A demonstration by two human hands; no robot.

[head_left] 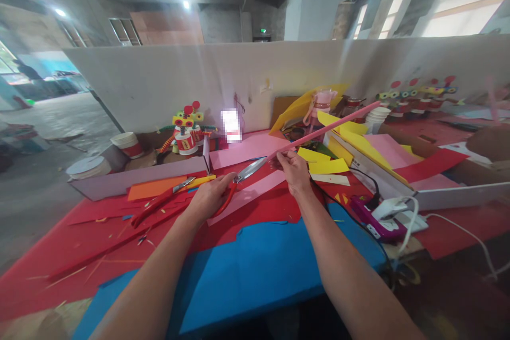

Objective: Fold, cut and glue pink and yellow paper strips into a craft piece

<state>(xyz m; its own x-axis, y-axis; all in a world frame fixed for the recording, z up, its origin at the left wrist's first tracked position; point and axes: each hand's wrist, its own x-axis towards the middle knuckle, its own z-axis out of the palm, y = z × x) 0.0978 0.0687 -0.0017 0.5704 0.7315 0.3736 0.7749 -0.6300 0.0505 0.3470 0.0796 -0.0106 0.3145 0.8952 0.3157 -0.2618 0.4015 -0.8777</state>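
Note:
Scissors with red handles are in my left hand, its fingers closed round the handles. Their silver blades point up and right. A long narrow pink paper strip is pinched near its lower end by my right hand and slants up to the right. The blade tips reach that lower end; whether they are open around it I cannot tell. Beneath both hands lie a pink sheet and red paper. Nearer to me, blue paper covers the table edge.
A red-handled tool lies at left on red paper. Yellow pieces lie right of my right hand. A purple power strip with cables sits at right, beside a box of coloured paper. A paper-cup robot figure stands at the back left.

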